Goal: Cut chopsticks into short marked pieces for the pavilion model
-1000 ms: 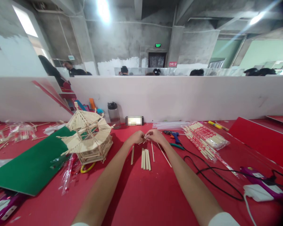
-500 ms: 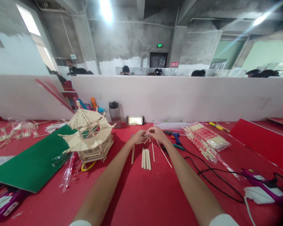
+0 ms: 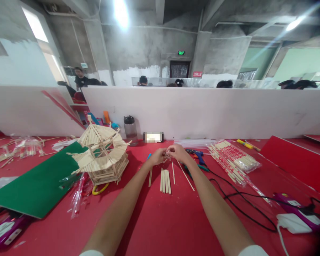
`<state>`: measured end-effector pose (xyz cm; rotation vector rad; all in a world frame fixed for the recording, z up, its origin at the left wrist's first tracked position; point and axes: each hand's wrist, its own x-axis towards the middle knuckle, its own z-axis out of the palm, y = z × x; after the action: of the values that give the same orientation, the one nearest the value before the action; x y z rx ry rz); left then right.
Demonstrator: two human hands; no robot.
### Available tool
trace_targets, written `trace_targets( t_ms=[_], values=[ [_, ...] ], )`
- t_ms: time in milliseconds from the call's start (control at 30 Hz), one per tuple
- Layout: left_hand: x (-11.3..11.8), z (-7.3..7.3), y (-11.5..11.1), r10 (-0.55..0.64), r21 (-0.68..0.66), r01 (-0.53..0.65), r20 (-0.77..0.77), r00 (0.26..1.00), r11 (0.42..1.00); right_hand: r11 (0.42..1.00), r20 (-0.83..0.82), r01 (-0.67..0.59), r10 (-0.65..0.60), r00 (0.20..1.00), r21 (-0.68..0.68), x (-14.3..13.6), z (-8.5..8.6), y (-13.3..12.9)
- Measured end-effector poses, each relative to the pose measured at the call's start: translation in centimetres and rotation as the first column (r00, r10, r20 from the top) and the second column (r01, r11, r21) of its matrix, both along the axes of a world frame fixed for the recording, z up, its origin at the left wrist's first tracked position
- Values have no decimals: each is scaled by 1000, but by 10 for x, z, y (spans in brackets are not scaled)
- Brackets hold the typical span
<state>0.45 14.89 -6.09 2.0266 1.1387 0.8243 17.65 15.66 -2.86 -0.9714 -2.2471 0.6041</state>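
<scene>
My left hand (image 3: 159,156) and my right hand (image 3: 175,152) meet over the red table, fingertips pinched together. What sits between them is too small and covered to make out. Short pale wooden sticks show just under the fingers. Closer to me lies a row of several cut sticks (image 3: 165,181). Single sticks lie around it: one (image 3: 150,177) below my left hand, a thin one (image 3: 173,173) by the row, a longer slanting one (image 3: 186,175) beside my right forearm. A blue glue gun (image 3: 198,156) rests right of my right hand.
On the left stands a wooden-stick pavilion model (image 3: 102,153) beside a green board (image 3: 37,181). A bottle (image 3: 130,131) and phone (image 3: 153,137) stand by the white partition (image 3: 202,113). Rightward are packed sticks (image 3: 233,160), a black cable (image 3: 240,202) and a purple power strip (image 3: 300,209).
Both hands stay together in nearly the same place, with slight finger movement. The small sticks under them show less than before. The view has shifted slightly.
</scene>
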Motion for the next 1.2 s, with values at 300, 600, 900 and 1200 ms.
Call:
trace_targets(
  t_ms=[300,600,900,1200],
  values=[
    [-3,-5,4,-7,-8,7,19,1000,1000,999,9,34,-34,999,37,2,-4,3],
    [-32,-14,18,21,34,-28,177,984,999,977,-27,152,-150,988,150,11,3,11],
    [-23,-11,17,-10,91,-13,243,970,996,972,83,38,-59,995,230,-7,-20,9],
    [-28,-20,14,-66,57,58,140,988,997,987,-12,30,-29,1000,159,-7,-24,7]
  ],
)
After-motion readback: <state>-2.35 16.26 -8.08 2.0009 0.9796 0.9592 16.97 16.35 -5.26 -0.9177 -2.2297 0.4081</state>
